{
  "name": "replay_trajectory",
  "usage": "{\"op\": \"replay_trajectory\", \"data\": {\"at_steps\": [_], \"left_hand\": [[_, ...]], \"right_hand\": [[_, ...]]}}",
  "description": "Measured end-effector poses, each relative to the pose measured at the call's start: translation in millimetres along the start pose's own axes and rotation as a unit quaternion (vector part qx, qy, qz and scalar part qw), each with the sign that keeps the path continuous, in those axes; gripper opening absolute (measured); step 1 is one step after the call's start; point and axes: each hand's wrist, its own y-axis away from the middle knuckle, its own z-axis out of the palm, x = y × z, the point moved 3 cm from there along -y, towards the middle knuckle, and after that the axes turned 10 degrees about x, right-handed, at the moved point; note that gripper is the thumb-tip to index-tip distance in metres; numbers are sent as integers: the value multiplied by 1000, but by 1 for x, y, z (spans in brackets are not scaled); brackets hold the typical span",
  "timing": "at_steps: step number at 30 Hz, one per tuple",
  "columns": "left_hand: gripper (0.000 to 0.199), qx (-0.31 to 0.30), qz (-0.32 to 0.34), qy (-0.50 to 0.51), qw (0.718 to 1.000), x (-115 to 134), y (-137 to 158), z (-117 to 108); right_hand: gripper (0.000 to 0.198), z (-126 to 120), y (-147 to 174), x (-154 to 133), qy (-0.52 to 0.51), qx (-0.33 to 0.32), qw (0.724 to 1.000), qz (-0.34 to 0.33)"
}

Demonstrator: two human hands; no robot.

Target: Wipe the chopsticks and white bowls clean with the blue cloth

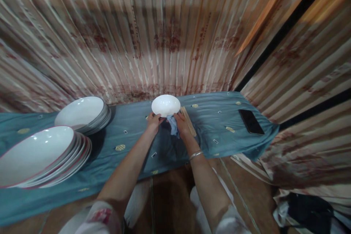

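Hands together at table edge: left hand [153, 120] grips near rim of white bowl [166, 104]; right hand [181, 123] clutches blue cloth [173, 125] against it; bowl likely glazed, slippery, breakable, best held by rim; chopsticks [188, 120] just right; plate stacks [82, 114] far left.

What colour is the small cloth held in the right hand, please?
Light blue cloth, in the right hand; head view.

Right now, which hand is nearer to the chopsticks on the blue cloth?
The right hand. It holds a small rag right beside the chopsticks, almost touching them. The left hand grips the bowl rim, on the far side of the rag.
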Motion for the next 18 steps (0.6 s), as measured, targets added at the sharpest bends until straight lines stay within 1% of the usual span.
{"op": "replay_trajectory", "data": {"at_steps": [3, 5, 9, 14, 18], "left_hand": [[26, 2, 4, 3, 1000, -6, -8, 9], [27, 2, 4, 6, 1000, -9, -10, 14], [32, 3, 1, 10, 1000, -17, -7, 22], [34, 3, 1, 15, 1000, -24, 0, 25], [39, 0, 3, 20, 1000, -25, 3, 27]], "right_hand": [[46, 1, 1, -1, 10, -6, 1000, -5], [51, 1, 1, -2, 12, 2, 1000, 3], [59, -1, -2, -2, 10, 18, 1000, 6], [60, -5, -3, -1, 5, 42, 999, -11], [67, -6, -4, 1, -6, 22, 1000, 3]]}}
